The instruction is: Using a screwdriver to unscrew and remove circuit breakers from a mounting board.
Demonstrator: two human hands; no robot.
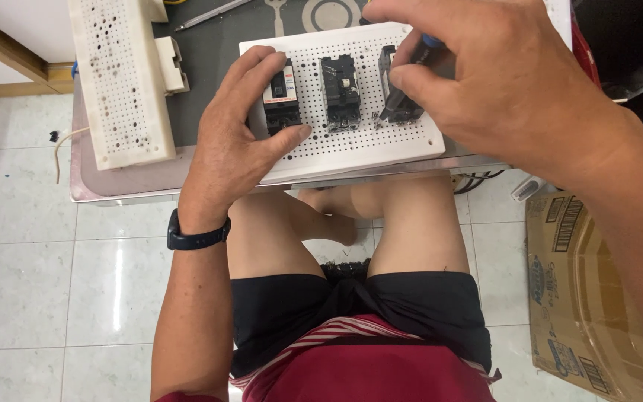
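Breaker (283,95) gripped by left hand (236,141); right hand (485,67) seemingly pinches a blue-handled tool (431,41)

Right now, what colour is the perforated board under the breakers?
White, dotted with small holes; the board shows best in the head view.

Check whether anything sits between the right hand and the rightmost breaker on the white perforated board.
Nothing visible does. The right hand is already at the rightmost breaker, its fingers on a blue-handled tool above it. The left hand grips the leftmost breaker.
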